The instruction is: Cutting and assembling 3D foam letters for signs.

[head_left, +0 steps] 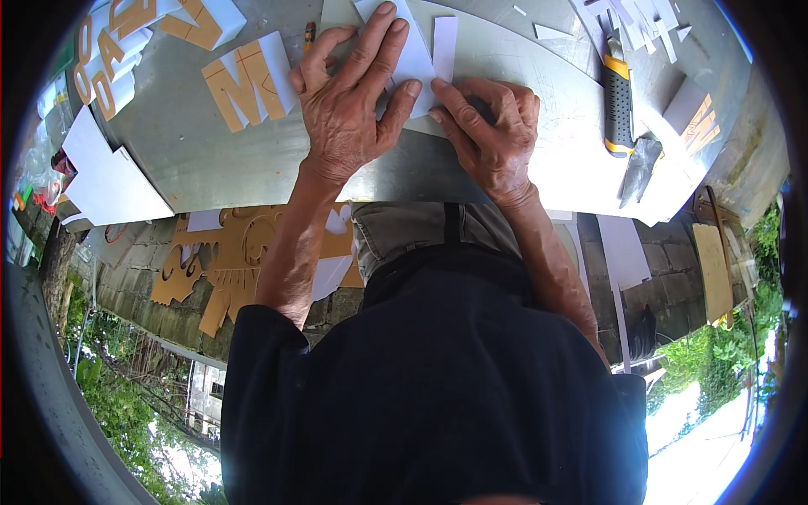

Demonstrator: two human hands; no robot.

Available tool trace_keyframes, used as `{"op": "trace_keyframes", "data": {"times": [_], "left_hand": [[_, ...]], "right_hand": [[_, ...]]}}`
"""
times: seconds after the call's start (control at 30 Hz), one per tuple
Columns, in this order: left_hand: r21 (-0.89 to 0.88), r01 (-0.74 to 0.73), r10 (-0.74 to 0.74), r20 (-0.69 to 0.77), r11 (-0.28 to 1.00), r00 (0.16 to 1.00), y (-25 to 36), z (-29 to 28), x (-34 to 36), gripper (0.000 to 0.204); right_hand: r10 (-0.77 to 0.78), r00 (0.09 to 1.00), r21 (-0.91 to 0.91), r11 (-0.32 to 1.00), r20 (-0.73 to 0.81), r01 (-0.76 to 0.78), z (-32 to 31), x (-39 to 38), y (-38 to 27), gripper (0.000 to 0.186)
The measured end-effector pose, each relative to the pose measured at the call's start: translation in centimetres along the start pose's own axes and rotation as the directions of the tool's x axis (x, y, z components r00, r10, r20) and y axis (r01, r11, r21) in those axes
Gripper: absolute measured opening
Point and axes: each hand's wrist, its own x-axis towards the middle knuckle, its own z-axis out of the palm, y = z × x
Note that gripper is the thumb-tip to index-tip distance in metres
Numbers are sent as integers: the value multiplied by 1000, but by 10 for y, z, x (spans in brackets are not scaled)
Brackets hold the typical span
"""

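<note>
My left hand [353, 97] lies with its fingers stretched out over a white flat piece [412, 59], pressing it to the metal table. Its thumb tip rests on the piece's near right edge. At the near right of that piece, my right hand [497, 126] has its index finger and thumb drawn together, other fingers curled. Its index fingertip meets the near end of a narrow white strip [444, 49], which stands out beside the piece. Under both hands is a pale, scratched sheet [539, 101]. What lies between the right fingertips is partly hidden.
Brown-faced white letter shapes [246, 82] sit at the left. A yellow-and-black utility knife [619, 105] lies right, beside a dark scrap [641, 171]. White offcuts [644, 21] are scattered at the far right. Cut brown sheets [244, 252] lie below the table's near edge.
</note>
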Motion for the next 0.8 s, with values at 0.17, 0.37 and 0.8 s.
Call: {"op": "trace_keyframes", "data": {"times": [0.17,0.37,0.8], "left_hand": [[18,-6,6,5,1000,1000,1,-2,1,51],[-21,6,-6,9,1000,1000,1,-1,1,53],[19,-7,7,11,1000,1000,0,-1,1,52]], "right_hand": [[3,1000,-2,1000,10,-3,-1,0,0,40],[12,1000,8,1000,14,-12,-1,1,-1,41],[9,1000,15,1000,4,-9,-2,1,0,41]]}}
